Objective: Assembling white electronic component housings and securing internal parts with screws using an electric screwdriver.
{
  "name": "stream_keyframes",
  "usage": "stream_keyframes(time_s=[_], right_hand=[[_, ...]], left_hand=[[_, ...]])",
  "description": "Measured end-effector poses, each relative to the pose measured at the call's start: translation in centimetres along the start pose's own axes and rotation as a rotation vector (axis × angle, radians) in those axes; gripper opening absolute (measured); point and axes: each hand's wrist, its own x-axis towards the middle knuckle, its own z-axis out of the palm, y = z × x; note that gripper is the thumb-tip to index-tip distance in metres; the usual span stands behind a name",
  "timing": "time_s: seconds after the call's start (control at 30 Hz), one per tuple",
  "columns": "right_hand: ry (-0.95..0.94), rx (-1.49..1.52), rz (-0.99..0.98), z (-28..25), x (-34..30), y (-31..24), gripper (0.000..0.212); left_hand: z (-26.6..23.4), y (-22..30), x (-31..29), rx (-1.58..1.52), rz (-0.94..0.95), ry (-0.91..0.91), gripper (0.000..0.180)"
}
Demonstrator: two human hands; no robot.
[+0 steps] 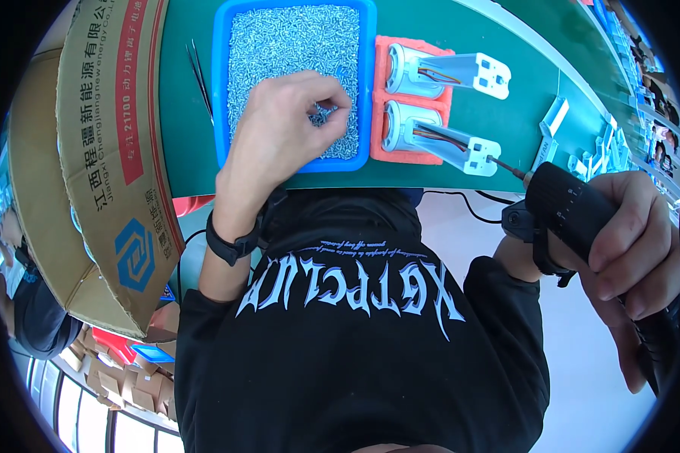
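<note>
My left hand point(291, 124) is over a blue tray point(221, 90) filled with small silvery screws point(295, 38). Its thumb and forefinger curl together into a ring, and whatever they pinch is too small to make out. My right hand point(635, 241) is wrapped round a black electric screwdriver point(570, 208). The driver's thin bit reaches the holed end plate of the nearer white housing point(431, 132); whether it touches a screw there cannot be seen. A second white housing point(446, 72) lies just beyond, and both sit in an orange-red holder point(412, 157) with coloured wires showing.
Black tweezers point(199, 79) lie left of the tray on the green table point(295, 180). A large cardboard box point(106, 189) stands at the left. Several white parts point(555, 117) are on the right, and a black cable point(461, 198) hangs by the front edge.
</note>
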Motion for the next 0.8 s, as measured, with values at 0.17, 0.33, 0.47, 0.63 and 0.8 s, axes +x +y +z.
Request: stream_keyframes(time_s=[0.17,0.33,0.47,0.63,0.8], right_hand=[[0.010,-0.059,0.093,-1.1,-0.6,-1.6,0.054],[0.038,-0.133,0.184,-1.6,-0.8,-1.5,0.052],[0.058,-0.194,0.260,-3.3,-1.7,-3.2,0.052],[0.073,-0.275,0.349,-2.9,-1.3,-3.6,0.051],[0.075,-0.328,0.409,-3.7,-1.9,-4.2,0.051]], left_hand=[[3.0,1.6,0.6,-0.261,0.035,0.056,0.008],[6.1,2.1,0.5,-0.385,0.016,0.122,0.012],[7.0,1.8,0.0,-0.431,0.008,0.215,0.015],[7.4,1.6,-0.8,-0.423,-0.029,0.196,0.016],[7.2,1.4,-0.7,-0.338,0.001,0.197,0.016]])
